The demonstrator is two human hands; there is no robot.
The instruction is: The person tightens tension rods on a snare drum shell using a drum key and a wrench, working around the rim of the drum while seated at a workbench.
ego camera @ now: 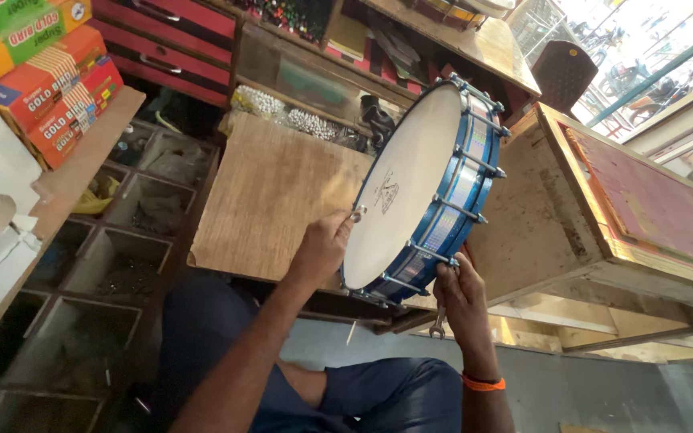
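At the near edge of a wooden bench (539, 232), a seated person steadied a blue drum (423, 188) on its rim, its white head turned toward the camera. The right hand (463, 293) was closed around a small spanner (439, 323) under the drum's lower rim, close beside a tension rod (435, 252), the tool's free end hanging below the fist. The left hand (322, 244) was curled at the near edge of the drumhead, fingers bent around something small and metallic; what it was could not be told. Tilting the drum on edge seemed to keep the side lugs within reach of the spanner while the other hand kept the shell from rolling.

Behind the left hand lay a plywood board (270, 192), the drum leaning across its right side. To the left sat a compartmented tray (98, 265) of small hardware, and above it a shelf with stacked orange cartons (50, 88). Beyond the board, bags of white beads (286, 112) and red drawers (174, 40) crowded the back; a red-topped frame (651, 200) hemmed the drum in on the right.
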